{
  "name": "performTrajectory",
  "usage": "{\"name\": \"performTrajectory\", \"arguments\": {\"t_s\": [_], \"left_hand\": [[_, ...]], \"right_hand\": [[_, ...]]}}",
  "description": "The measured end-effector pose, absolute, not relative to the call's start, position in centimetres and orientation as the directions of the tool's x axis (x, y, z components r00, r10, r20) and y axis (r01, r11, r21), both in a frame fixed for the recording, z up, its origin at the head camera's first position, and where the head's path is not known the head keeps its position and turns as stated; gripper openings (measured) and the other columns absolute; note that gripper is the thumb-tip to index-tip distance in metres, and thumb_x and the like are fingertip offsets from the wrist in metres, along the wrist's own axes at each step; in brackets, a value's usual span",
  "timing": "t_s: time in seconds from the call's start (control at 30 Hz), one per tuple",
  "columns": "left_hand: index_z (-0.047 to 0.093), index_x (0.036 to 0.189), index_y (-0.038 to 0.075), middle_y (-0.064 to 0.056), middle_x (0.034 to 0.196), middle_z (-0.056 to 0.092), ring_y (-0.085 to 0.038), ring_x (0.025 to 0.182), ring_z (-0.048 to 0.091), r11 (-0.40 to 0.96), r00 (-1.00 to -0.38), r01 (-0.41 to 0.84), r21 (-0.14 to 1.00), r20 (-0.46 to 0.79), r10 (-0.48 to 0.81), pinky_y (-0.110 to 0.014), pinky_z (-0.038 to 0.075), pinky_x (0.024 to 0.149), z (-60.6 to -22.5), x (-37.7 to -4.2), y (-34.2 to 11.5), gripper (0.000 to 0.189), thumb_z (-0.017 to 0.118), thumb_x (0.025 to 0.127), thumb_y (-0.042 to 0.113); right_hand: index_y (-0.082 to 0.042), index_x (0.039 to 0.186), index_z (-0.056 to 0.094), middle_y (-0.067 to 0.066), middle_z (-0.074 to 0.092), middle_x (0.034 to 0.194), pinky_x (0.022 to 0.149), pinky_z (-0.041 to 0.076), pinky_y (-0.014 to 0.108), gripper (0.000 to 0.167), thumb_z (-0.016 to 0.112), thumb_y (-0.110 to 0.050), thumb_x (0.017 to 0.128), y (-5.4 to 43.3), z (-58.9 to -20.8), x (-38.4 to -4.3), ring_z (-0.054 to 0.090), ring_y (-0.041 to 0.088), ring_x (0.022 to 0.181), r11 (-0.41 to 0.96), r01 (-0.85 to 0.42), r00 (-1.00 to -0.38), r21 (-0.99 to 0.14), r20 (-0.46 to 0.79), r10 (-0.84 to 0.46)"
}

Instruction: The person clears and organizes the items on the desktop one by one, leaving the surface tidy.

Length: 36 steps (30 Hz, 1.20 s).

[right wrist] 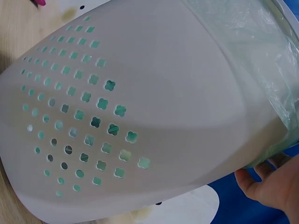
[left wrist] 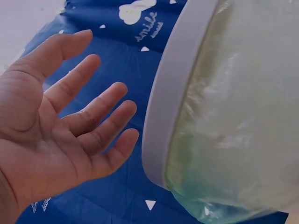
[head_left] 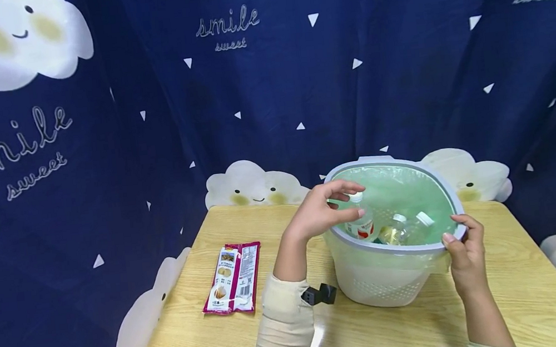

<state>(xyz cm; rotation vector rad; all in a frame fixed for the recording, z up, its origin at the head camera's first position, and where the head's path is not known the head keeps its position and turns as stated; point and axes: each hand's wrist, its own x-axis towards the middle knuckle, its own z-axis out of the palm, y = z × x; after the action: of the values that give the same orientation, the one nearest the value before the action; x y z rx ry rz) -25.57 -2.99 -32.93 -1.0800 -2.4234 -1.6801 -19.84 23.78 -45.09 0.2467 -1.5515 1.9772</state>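
Observation:
A white trash bin [head_left: 382,289] with a pale grey rim and small cut-out holes stands on the table. A translucent green bag [head_left: 394,179] lines it and folds over the rim. Inside are a red-labelled plastic bottle [head_left: 360,227], a bottle with something yellowish [head_left: 393,233] and another white-capped bottle [head_left: 420,228]. My left hand [head_left: 324,208] hovers at the bin's left rim, near the red-labelled bottle's cap; in the left wrist view its fingers spread with nothing in them. My right hand [head_left: 468,250] grips the rim on the right.
A flat snack packet [head_left: 231,278] with magenta edges lies on the wooden table [head_left: 183,339], left of the bin. Behind the table hangs a dark blue curtain [head_left: 270,96] with clouds and white triangles.

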Motion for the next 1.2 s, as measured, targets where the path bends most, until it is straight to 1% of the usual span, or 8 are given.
{"name": "performTrajectory", "arguments": {"t_s": [0.17,0.4,0.47,0.63,0.7,0.87,0.97,1.2], "left_hand": [[0.066,0.114,0.014,0.007,0.111,0.063,-0.01,0.097,0.055,0.188,-0.784,0.519,0.834,0.377,0.493,-0.034,0.047,0.08,-34.0,-24.9,-3.4,0.038,0.076,0.077,0.018],[0.067,0.112,0.015,0.007,0.11,0.06,-0.012,0.097,0.053,0.16,-0.827,0.478,0.864,0.381,0.414,-0.04,0.046,0.084,-35.0,-24.1,-4.5,0.037,0.077,0.076,0.017],[0.066,0.113,0.014,0.003,0.111,0.06,-0.015,0.099,0.053,0.14,-0.837,0.458,0.878,0.373,0.401,-0.041,0.045,0.085,-35.3,-23.9,-4.8,0.038,0.077,0.076,0.015],[0.063,0.116,0.005,-0.009,0.116,0.059,-0.029,0.105,0.053,0.099,-0.86,0.406,0.908,0.344,0.376,-0.049,0.041,0.088,-35.7,-23.1,-5.8,0.041,0.075,0.076,0.006],[0.061,0.118,0.002,-0.013,0.116,0.059,-0.034,0.106,0.052,0.097,-0.872,0.386,0.917,0.329,0.363,-0.05,0.041,0.088,-35.3,-22.4,-6.2,0.043,0.073,0.077,0.003],[0.059,0.118,-0.002,-0.02,0.116,0.057,-0.04,0.108,0.05,0.102,-0.892,0.363,0.926,0.314,0.327,-0.052,0.04,0.089,-34.6,-20.9,-7.0,0.042,0.071,0.078,0.002],[0.059,0.117,-0.003,-0.021,0.116,0.057,-0.039,0.107,0.05,0.101,-0.901,0.349,0.932,0.304,0.308,-0.053,0.039,0.09,-35.3,-20.6,-7.4,0.041,0.07,0.078,0.001],[0.06,0.117,-0.001,-0.014,0.12,0.057,-0.032,0.109,0.051,0.135,-0.921,0.321,0.938,0.276,0.274,-0.049,0.04,0.089,-37.6,-20.5,-8.5,0.039,0.07,0.08,0.004]], "right_hand": [[-0.001,0.126,0.04,0.014,0.039,0.115,0.074,0.042,0.014,0.043,0.041,0.006,0.083,23.9,-45.2,-20.0,0.044,0.017,0.094,-0.139,-0.564,-0.797,-0.814,0.492,0.35],[-0.002,0.126,0.041,0.013,0.04,0.114,0.073,0.042,0.014,0.043,0.042,0.004,0.084,23.9,-45.1,-19.9,0.045,0.017,0.092,-0.124,-0.543,-0.804,-0.83,0.471,0.363],[-0.002,0.126,0.041,0.013,0.04,0.114,0.073,0.042,0.014,0.043,0.043,0.003,0.084,23.9,-45.1,-20.0,0.045,0.017,0.092,-0.122,-0.537,-0.805,-0.835,0.464,0.368],[-0.003,0.127,0.041,0.013,0.04,0.116,0.074,0.042,0.014,0.043,0.043,0.003,0.084,23.9,-45.1,-20.0,0.045,0.018,0.094,-0.113,-0.524,-0.81,-0.844,0.454,0.37],[-0.002,0.127,0.04,0.013,0.04,0.116,0.074,0.042,0.014,0.043,0.042,0.003,0.084,23.8,-45.1,-19.9,0.045,0.018,0.094,-0.108,-0.524,-0.811,-0.845,0.457,0.365],[-0.003,0.126,0.041,0.014,0.039,0.116,0.075,0.042,0.014,0.043,0.043,0.003,0.084,23.6,-45.0,-19.9,0.045,0.018,0.094,-0.124,-0.54,-0.809,-0.833,0.472,0.351],[-0.003,0.127,0.04,0.014,0.039,0.116,0.075,0.042,0.014,0.043,0.043,0.002,0.084,23.6,-44.9,-19.9,0.045,0.017,0.095,-0.118,-0.537,-0.809,-0.835,0.471,0.352],[-0.002,0.127,0.04,0.014,0.038,0.118,0.075,0.042,0.014,0.044,0.043,0.002,0.084,23.7,-45.2,-19.9,0.045,0.018,0.095,-0.123,-0.527,-0.813,-0.841,0.457,0.361]]}}
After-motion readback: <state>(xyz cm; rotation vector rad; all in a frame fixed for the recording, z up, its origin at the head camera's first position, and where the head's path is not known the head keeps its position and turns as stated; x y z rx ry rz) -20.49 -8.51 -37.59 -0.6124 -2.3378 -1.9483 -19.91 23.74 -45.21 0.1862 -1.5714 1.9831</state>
